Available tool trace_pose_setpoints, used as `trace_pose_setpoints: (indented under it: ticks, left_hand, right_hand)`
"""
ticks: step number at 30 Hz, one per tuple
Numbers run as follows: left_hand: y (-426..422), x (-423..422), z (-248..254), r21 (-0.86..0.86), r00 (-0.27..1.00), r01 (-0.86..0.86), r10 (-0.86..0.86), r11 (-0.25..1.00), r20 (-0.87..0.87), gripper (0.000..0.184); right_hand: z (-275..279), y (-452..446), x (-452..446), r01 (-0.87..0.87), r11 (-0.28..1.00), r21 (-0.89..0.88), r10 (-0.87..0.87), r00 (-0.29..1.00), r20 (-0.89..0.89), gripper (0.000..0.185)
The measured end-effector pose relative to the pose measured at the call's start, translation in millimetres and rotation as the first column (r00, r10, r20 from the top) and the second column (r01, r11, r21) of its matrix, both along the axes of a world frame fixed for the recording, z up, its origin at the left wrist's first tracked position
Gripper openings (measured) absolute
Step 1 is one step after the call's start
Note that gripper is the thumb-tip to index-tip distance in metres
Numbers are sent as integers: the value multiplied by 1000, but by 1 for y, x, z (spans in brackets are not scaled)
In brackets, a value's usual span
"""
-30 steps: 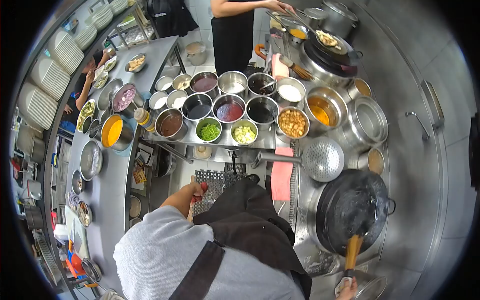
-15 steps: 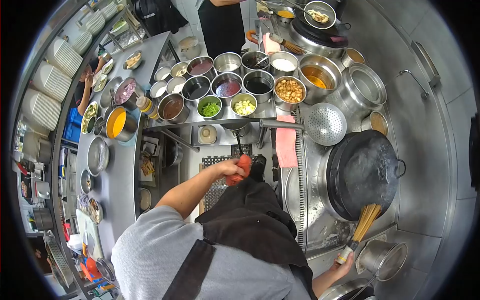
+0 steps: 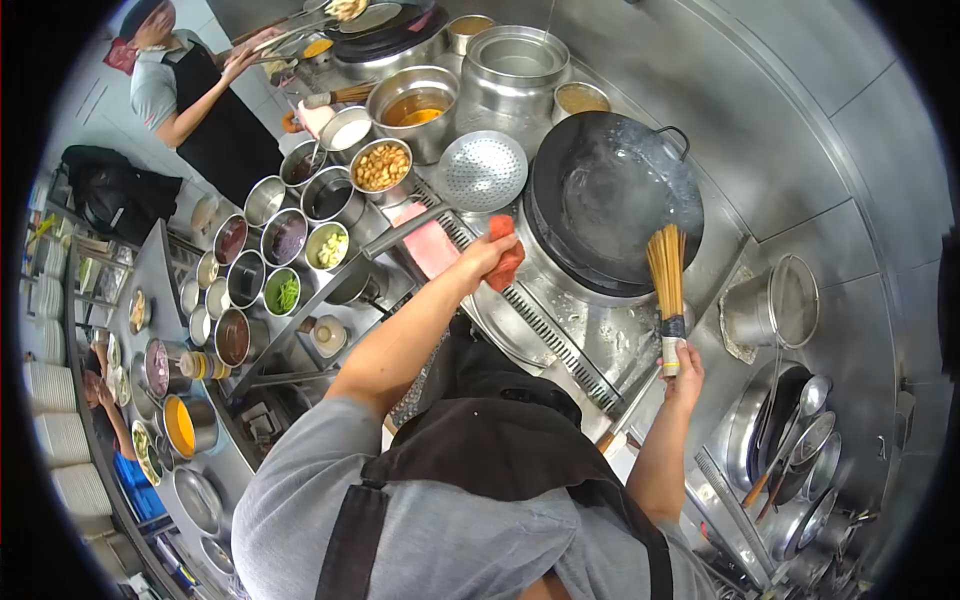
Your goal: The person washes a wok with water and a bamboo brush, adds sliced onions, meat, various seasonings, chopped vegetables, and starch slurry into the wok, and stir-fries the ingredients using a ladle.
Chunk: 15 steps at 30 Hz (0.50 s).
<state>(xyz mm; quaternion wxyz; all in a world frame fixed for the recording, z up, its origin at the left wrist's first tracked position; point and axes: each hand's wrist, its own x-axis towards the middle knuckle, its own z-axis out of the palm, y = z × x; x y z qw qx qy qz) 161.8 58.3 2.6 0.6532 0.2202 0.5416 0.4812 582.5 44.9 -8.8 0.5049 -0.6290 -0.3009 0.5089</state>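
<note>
My left hand (image 3: 486, 256) is closed around a folded red cloth (image 3: 508, 262), held over the stove's front, near the wok's left rim. In my right hand (image 3: 684, 374) is a bamboo wok brush (image 3: 668, 275), gripped by its taped handle with the bristles pointing up. The bristle tips overlap the near right rim of a large black wok (image 3: 610, 190). A little cloudy liquid and some steam show inside the wok, which sits on the burner. A perforated ladle (image 3: 483, 172) lies left of the wok, its long handle reaching toward the prep table.
Pots of sauces, green vegetables (image 3: 287, 292) and browned cubes (image 3: 381, 167) stand on the left. A pink cloth (image 3: 428, 242) lies by the drain grate (image 3: 560, 345). A strainer pot (image 3: 752, 305) is at right. A co-worker (image 3: 200, 95) handles a pan at upper left.
The view has turned right toward the wok. My left hand has brought the red cloth from beside the prep table to the stove. The brush is more upright at the wok's rim.
</note>
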Motion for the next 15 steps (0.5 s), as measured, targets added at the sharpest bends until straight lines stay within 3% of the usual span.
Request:
trace_pose_setpoints:
  ticks: [1,3,5,6,7,8,9,10,11,13,15]
  left_hand:
    - [21,5,-13,9,1000,2,-2,1000,1,25]
    - [61,12,-52,-53,968,175,-182,983,-171,33]
    - [88,32,-56,-131,984,99,-116,986,-136,40]
    - [99,41,-65,-232,988,147,-155,962,-17,43]
    - [96,47,-52,-189,950,229,-262,955,-171,41]
    - [103,54,-70,-212,945,245,-282,946,-166,42]
    - [90,60,-45,-231,967,154,-195,961,-164,37]
    - [93,61,-52,-220,976,131,-164,967,-140,29]
    - [90,65,-46,-224,994,4,-28,975,-102,22]
    - [91,66,-42,-226,984,-49,8,973,-177,18]
    - [95,70,-50,-251,998,-61,54,966,-32,14]
  right_hand:
    - [-1,3,0,-17,1000,10,17,1000,17,36]
    - [-1,3,3,-37,999,13,37,999,25,39]
    - [-1,2,4,-42,999,-31,45,996,81,56]
    - [-1,2,2,-11,1000,-26,13,996,92,54]
    - [-2,1,2,6,1000,-24,-4,995,99,53]
    - [2,-1,2,-2,998,-61,7,996,89,51]
    - [-10,2,9,-36,999,-27,38,997,68,52]
    - [3,-2,-3,10,1000,-21,-8,996,93,51]
    - [6,-3,-6,-21,999,-24,23,995,97,49]
    - [7,-5,-6,-97,995,-33,100,989,113,45]
    - [9,-7,-8,-161,987,-26,163,979,127,43]
